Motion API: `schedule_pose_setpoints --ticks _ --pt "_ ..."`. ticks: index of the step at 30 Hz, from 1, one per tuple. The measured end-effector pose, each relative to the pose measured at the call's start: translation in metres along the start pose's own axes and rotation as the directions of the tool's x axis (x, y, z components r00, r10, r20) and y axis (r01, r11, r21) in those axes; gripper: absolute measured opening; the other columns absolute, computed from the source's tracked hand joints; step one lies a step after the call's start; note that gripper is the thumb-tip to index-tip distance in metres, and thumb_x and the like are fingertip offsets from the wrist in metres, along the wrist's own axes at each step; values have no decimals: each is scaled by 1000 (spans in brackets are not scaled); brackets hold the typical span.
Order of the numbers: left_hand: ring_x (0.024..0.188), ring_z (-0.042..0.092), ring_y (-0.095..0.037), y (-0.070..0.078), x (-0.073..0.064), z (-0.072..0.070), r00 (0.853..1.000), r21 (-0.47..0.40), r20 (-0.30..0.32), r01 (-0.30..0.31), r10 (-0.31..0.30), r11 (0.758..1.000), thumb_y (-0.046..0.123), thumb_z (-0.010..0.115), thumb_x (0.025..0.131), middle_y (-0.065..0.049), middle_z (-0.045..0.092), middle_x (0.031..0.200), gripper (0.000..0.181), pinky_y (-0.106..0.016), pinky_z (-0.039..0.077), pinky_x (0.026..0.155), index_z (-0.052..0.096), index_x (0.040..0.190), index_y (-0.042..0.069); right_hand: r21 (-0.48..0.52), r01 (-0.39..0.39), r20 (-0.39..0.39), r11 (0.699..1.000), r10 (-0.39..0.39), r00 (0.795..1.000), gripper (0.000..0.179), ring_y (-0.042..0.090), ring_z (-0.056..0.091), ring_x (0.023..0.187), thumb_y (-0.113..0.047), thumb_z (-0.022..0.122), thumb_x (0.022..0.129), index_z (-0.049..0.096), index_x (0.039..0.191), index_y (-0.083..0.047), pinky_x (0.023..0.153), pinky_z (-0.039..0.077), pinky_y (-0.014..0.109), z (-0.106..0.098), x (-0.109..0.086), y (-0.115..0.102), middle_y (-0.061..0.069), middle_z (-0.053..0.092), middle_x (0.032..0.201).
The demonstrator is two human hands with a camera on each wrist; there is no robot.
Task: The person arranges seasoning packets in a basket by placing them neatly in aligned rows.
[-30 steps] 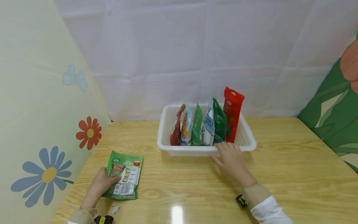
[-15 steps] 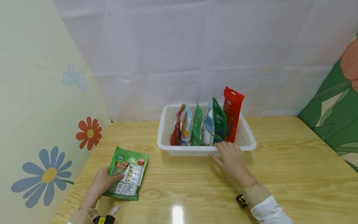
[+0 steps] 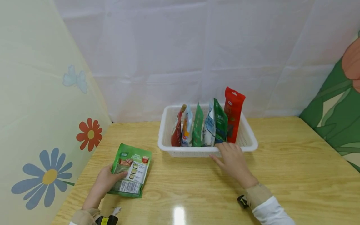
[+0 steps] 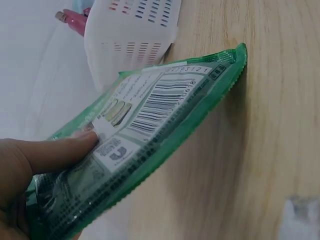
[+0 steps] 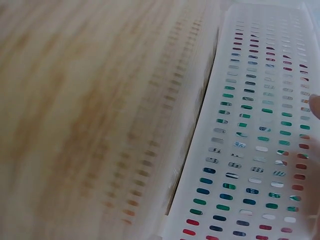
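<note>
My left hand grips a green food pouch by its left side, thumb across the printed front. In the left wrist view the pouch is tilted, its barcode corner close over the wood and casting a shadow. My right hand holds the front rim of a white plastic basket, fingers over the edge and thumb low on the outside. Several packets stand upright in a row inside it, from a red capped pouch to a tall red packet. Only a fingertip shows in the right wrist view.
The basket stands near the back of the wooden table, before a white cloth backdrop. A small whitish scrap lies by my left wrist. Flower-painted panels border both sides.
My left hand has shifted slightly away from me and to the right, carrying the green pouch, which has tilted up. My right hand and the basket have stayed put.
</note>
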State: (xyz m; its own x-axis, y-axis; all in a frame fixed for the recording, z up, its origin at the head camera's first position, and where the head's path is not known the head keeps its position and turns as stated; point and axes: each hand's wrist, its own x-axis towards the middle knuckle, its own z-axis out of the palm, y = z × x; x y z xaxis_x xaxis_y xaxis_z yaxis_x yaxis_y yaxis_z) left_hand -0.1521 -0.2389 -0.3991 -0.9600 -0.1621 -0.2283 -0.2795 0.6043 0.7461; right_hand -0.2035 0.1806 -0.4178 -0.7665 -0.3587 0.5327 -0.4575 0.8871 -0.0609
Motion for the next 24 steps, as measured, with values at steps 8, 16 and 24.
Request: schedule_pose_setpoints --ticks 8,16,24 --pt "69 62 -12 11 -4 2 998 29 -26 -61 61 998 17 68 88 -16 71 90 42 -29 51 61 57 118 -10 4 -14 30 1000 14 999 44 30 58 90 -40 64 88 60 110 -3 81 43 43 -1 1 1 13 64 97" --pt "69 64 -12 21 -7 -3 993 15 -95 -63 64 998 21 68 88 -17 72 87 38 -28 49 59 61 110 -10 8 -21 39 1000 21 999 43 30 57 91 -38 66 87 61 110 -3 81 43 43 1 0 1 13 64 98" --pt "76 71 -22 32 -10 -7 975 -41 -212 -75 64 996 24 65 90 -26 71 97 40 -32 55 62 63 111 -10 7 -31 50 999 30 998 43 30 57 91 -37 68 85 60 110 -3 82 43 43 0 1 0 12 64 98"
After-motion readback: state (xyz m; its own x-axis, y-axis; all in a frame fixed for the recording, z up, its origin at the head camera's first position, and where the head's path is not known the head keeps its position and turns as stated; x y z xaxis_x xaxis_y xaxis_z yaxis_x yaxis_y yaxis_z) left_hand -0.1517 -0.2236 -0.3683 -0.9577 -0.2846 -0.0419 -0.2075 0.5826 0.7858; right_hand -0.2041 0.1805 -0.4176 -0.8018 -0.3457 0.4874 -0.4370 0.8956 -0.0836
